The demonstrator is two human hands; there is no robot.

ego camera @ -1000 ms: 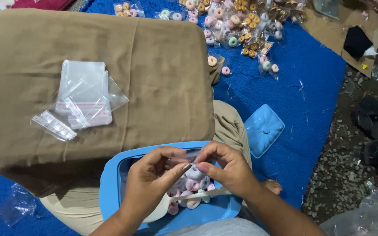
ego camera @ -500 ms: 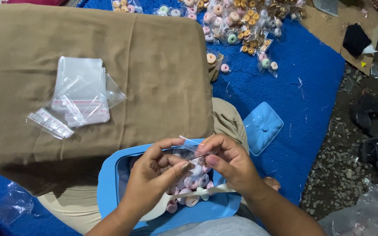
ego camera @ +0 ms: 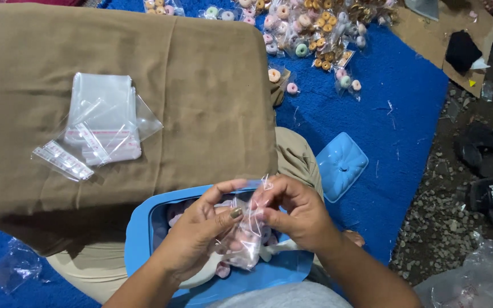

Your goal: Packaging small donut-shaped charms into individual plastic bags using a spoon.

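Note:
Both hands hold one small clear plastic bag (ego camera: 247, 236) over an open blue plastic box (ego camera: 141, 228) on my lap. My left hand (ego camera: 198, 234) pinches the bag's left side with thumb and fingers. My right hand (ego camera: 292, 214) grips its top right edge. Pink ring-shaped pieces (ego camera: 223, 269) show through the bag and lie in the box below. The hands hide most of the box's inside.
A brown cushion (ego camera: 201, 91) in front carries a stack of empty clear bags (ego camera: 102, 120). The blue box lid (ego camera: 340, 165) lies on a blue mat (ego camera: 406, 114). Several filled bags of coloured rings (ego camera: 309, 28) are piled at the top. Sandals (ego camera: 492, 194) sit on gravel at right.
My hands lifted a little from the box, and the clear bag is now held up and stretched between them. The view shifted slightly.

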